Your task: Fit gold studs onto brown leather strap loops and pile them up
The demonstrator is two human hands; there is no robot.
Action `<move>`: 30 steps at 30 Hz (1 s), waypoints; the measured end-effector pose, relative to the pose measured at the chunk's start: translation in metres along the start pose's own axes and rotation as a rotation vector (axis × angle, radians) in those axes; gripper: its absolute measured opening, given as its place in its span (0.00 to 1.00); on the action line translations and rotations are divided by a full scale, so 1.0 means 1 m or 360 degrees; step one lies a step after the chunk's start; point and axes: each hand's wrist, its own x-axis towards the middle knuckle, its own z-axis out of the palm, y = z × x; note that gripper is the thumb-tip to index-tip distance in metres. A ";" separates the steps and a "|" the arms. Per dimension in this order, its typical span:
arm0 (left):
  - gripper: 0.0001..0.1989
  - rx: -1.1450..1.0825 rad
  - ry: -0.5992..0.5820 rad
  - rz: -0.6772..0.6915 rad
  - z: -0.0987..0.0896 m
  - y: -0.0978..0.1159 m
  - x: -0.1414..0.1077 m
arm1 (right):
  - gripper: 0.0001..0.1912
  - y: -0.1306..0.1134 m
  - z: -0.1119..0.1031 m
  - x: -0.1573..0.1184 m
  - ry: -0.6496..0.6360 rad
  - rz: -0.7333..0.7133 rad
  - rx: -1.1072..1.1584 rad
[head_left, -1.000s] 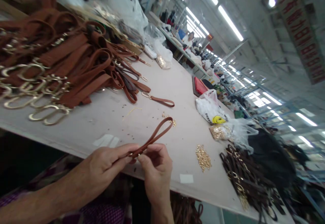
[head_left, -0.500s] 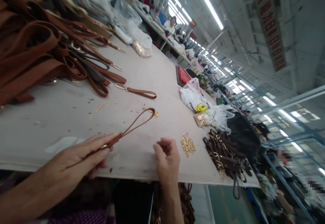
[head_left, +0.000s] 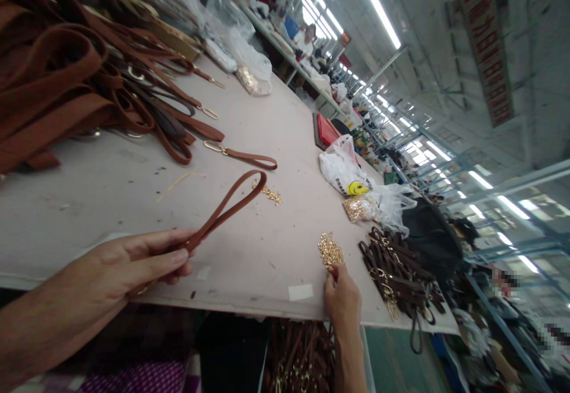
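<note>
My left hand (head_left: 151,259) is closed on a brown leather strap (head_left: 231,204), whose loop sticks out to the upper right over the table. At the near edge of a pile of small gold metal pieces (head_left: 330,250), my right hand (head_left: 342,292) has its fingertips pressed together; whatever they hold is too small to make out. A smaller scatter of gold pieces (head_left: 272,195) lies beyond the loop. Another brown strap with a gold clasp (head_left: 252,158) rests farther back on the table.
Brown straps (head_left: 66,102) are heaped at the left. Dark brown straps with gold clasps (head_left: 396,268) lie at the right, beside plastic bags (head_left: 345,167) and a black bag (head_left: 430,233). More straps (head_left: 300,357) hang below the table edge (head_left: 231,313). A person (head_left: 305,40) is far off.
My right hand has moved right, from the middle of the table's near edge to the gold pile. My left hand has shifted slightly left, and the strap's loop now looks wider.
</note>
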 end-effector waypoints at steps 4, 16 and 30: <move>0.18 0.0039 -0.0025 -0.0030 0.020 0.028 -0.020 | 0.16 0.008 -0.002 0.003 -0.0059 -0.0051 -0.0015; 0.13 0.0102 -0.0074 0.0063 0.011 0.021 -0.023 | 0.18 0.036 0.016 0.020 -0.0182 -0.0106 -0.0316; 0.08 0.0635 -0.0068 0.0244 0.017 0.021 -0.034 | 0.11 -0.159 0.000 -0.063 -0.0049 -0.0372 0.1748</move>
